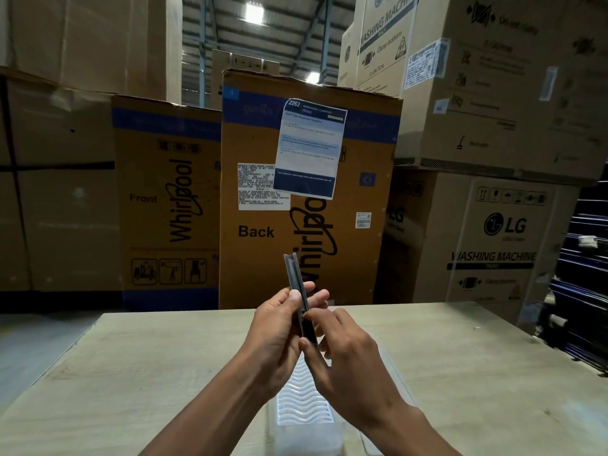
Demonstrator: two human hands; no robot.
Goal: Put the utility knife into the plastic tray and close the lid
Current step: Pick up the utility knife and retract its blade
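Both hands on the utility knife (298, 292): our left hand (278, 337) grips its middle, our right hand (345, 357) pinches the lower end. We hold it upright above the table (131, 373). Plastic tray (304, 399) sits below, partly hidden by our wrists. Whirlpool box (309, 192) and LG box (493, 245) stand behind.

one utility knife (297, 291), one plastic tray (304, 403), two hands

Grey utility knife (297, 284) upright above table, ribbed clear plastic tray (304, 399) open below
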